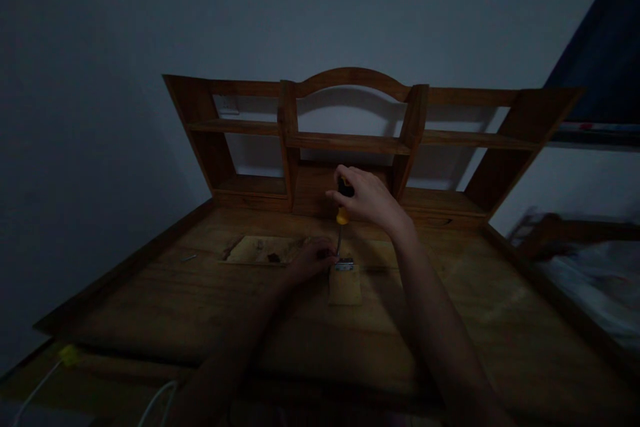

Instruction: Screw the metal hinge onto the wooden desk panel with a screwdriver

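Head view, dim light. Right hand [367, 199] is wrapped around the handle of a screwdriver [342, 213], fingers curled tight; the handle is black on top with a yellow collar, and the thin steel shaft stands nearly upright. The tip drops onto a small shiny metal hinge [345, 265], which sits on the top edge of a small flat rectangular wood block [345, 287]. Left hand [313, 259] lies at 9 o'clock of the hinge, fingers pressed against the shaft tip and the metal; how tightly they pinch, I cannot tell. Block lies near centre of the wooden surface [450, 320], matte brown with visible grain. A longer flat board [263, 249] lies at 9 o'clock of the left hand. Wooden shelf unit [350, 140] with an arched top stands at 12 o'clock against the wall.
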